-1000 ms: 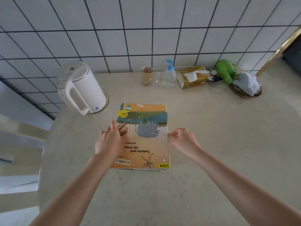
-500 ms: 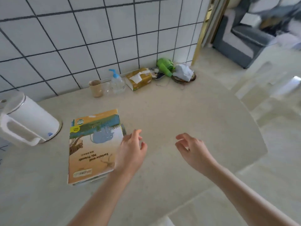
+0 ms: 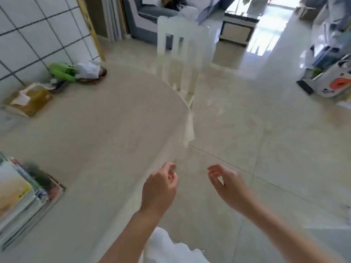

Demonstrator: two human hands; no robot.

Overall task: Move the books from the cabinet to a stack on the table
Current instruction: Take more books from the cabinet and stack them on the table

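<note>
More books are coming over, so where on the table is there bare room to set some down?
The wide middle of the pale round table is bare, bordered by the stack of books at left, the yellow tissue box and green object by the tiled wall, and the white chair beyond the rim. The wall side is crowded.

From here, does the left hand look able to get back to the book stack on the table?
Probably yes. The left hand hangs empty at the table edge, and only bare tabletop lies between it and the book stack at the frame's left. Nothing visible blocks that path.
</note>
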